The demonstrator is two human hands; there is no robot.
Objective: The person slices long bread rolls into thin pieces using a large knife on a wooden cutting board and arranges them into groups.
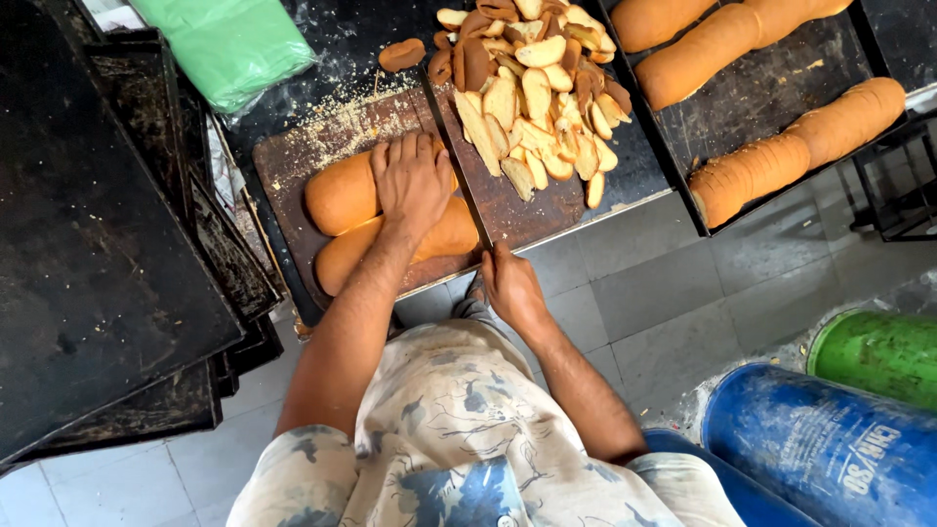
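Note:
Two long golden-brown bread loaves (337,193) lie side by side on a dark wooden cutting board (293,156). My left hand (413,182) presses flat on top of them, fingers spread. My right hand (510,285) grips the handle of a long knife (451,156) whose blade runs away from me across the loaves' right ends. Right of the blade lies a heap of cut bread slices (532,83). One slice (401,54) lies apart behind the board.
Stacked black baking trays (98,244) fill the left. A tray (761,93) with more loaves sits at the right. A green plastic bag (232,44) lies at the back. Blue (830,449) and green (878,351) cylinders rest on the tiled floor.

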